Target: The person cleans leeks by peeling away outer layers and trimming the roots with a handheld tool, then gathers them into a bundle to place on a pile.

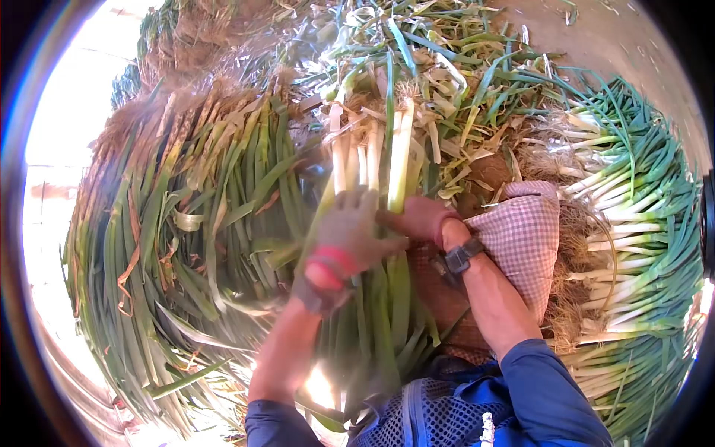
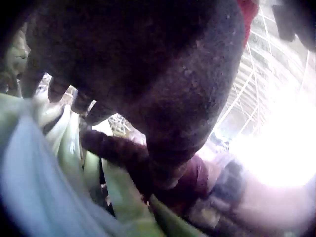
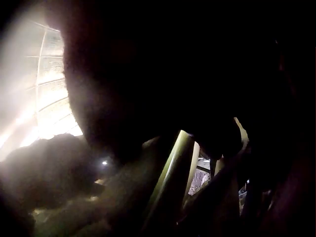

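Observation:
I hold a bunch of leeks upright before me, white shanks and roots pointing away, green leaves trailing toward my chest. My left hand, in a grey glove with a red cuff, wraps round the bunch from the left. My right hand, in a reddish glove, grips the same bunch from the right, fingers meeting the left hand. In the left wrist view the dark gloved left hand fills the frame over pale leek stalks. The right wrist view is dark, with one lit green leek stalk beside the hand.
A big heap of uncleaned leeks with brown leaves lies at the left. Trimmed leaves and scraps pile up ahead. Cleaned white-shanked leeks are stacked at the right. A checked cloth covers my right knee.

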{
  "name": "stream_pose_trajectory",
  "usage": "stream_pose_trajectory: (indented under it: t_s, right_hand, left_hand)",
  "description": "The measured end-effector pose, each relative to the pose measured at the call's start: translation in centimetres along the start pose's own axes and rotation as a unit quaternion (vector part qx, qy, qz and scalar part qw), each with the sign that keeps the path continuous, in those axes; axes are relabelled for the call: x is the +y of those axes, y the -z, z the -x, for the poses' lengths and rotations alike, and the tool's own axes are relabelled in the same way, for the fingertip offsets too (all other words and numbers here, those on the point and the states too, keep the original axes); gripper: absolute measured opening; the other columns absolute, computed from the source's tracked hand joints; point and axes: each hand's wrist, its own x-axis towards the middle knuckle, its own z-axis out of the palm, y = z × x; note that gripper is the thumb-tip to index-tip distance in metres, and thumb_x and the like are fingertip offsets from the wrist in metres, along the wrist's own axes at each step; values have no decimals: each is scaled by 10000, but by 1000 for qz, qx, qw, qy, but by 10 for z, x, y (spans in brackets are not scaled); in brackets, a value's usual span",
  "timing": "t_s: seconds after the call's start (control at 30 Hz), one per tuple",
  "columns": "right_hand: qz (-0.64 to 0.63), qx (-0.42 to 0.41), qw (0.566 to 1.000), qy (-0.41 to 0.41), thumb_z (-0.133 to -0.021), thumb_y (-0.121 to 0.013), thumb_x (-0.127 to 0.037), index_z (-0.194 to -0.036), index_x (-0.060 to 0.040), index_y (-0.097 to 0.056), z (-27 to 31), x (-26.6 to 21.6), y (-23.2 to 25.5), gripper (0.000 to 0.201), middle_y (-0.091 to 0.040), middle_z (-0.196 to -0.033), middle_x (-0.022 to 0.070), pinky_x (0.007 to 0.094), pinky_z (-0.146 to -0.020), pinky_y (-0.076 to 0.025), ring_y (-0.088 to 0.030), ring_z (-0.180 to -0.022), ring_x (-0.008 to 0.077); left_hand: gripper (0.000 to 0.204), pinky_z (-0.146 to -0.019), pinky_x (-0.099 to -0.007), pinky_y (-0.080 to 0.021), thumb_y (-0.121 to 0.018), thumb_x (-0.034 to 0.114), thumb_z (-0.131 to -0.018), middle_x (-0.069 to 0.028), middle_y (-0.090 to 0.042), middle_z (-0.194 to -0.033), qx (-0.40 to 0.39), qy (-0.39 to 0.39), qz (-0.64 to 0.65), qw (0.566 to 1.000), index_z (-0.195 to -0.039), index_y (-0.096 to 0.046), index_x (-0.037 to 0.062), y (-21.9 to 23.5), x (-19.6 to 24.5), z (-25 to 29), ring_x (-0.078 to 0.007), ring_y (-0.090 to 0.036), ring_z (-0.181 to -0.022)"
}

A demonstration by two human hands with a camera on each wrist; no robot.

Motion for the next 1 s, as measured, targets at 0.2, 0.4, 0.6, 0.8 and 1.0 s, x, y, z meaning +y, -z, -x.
stream_pose_trajectory:
  t_s: [0.2,0.4,0.6,0.8,1.0]
  right_hand:
    - [41,19,999,-5,-901,-493,-824,-1165,9,-758,-10,17,-16,913,-759,-1128,260,435,-930,-545,-740,-1057,393]
    - [79,-14,995,56,-898,-693,-570,-1103,-31,-794,26,14,26,585,-787,-1016,177,423,-856,-573,-747,-925,288]
    - [-81,336,938,42,-890,-784,-308,-1145,-39,-763,65,13,111,371,-776,-1088,136,369,-872,-569,-722,-975,229]
    - [117,474,870,-72,-982,-715,-362,-1478,-66,-580,51,37,165,594,-690,-1349,214,448,-1110,-513,-635,-1312,340]
    - [26,123,992,-2,-1087,-484,-586,-1030,-21,-755,11,3,65,630,-742,-956,219,423,-873,-583,-718,-912,311]
  left_hand:
    - [1127,-1071,-612,-455,-939,529,-637,-141,-429,-1628,-121,90,-66,986,-1545,-446,79,-13,29,-9,-360,-412,-1500]
    - [1098,-1134,-536,-460,-948,466,-656,-118,-427,-1641,-90,86,-36,992,-1570,-453,114,-16,6,-3,-323,-414,-1513]
    - [1070,-1182,-470,-448,-939,450,-672,-127,-434,-1640,-58,60,2,997,-1566,-464,102,-21,-5,1,-345,-442,-1495]
    - [1062,-1177,-472,-450,-929,450,-679,-134,-447,-1630,-55,64,26,996,-1566,-468,90,-24,-11,2,-350,-454,-1484]
    - [1013,-1164,-468,-456,-915,442,-720,-142,-469,-1611,-57,57,26,996,-1559,-478,81,-22,-8,2,-361,-481,-1457]
